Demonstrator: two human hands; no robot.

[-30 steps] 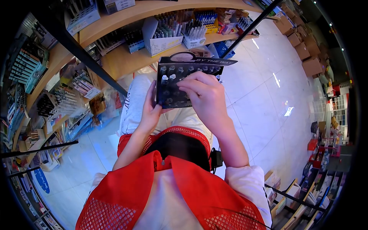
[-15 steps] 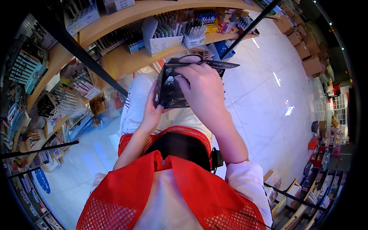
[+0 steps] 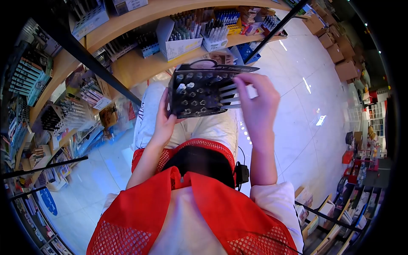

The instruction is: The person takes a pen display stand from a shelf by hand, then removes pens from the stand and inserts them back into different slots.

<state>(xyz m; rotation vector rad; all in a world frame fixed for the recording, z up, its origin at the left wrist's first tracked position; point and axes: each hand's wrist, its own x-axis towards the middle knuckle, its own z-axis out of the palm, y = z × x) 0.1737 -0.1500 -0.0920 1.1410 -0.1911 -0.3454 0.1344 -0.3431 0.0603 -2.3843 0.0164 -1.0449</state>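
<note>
A dark display box [image 3: 191, 95] with rows of holes is held over my lap, its raised back panel [image 3: 221, 67] carrying pale lettering. Clear pen ends poke up from many of the holes, and two at the upper left look white. My left hand [image 3: 163, 123] grips the box's left side, thumb at the near corner. At the right side, my right hand [image 3: 259, 95] has its fingers bent in a pinch over several slim, pale pens [image 3: 229, 95] that slant out of the box. Its fingertips partly hide the pens' outer ends.
Beyond the box stands a wooden shelf [image 3: 131, 68] with pen holders such as a white box of pens [image 3: 182, 42]. Black shelf posts [image 3: 85, 55] cross at the left. Cardboard boxes [image 3: 346, 70] are stacked at far right, beyond a pale tiled floor [image 3: 293, 114].
My right hand has moved from above the box to its right side, uncovering the rows of pens. Pale pens now slant out at the right. The left hand keeps its grip.
</note>
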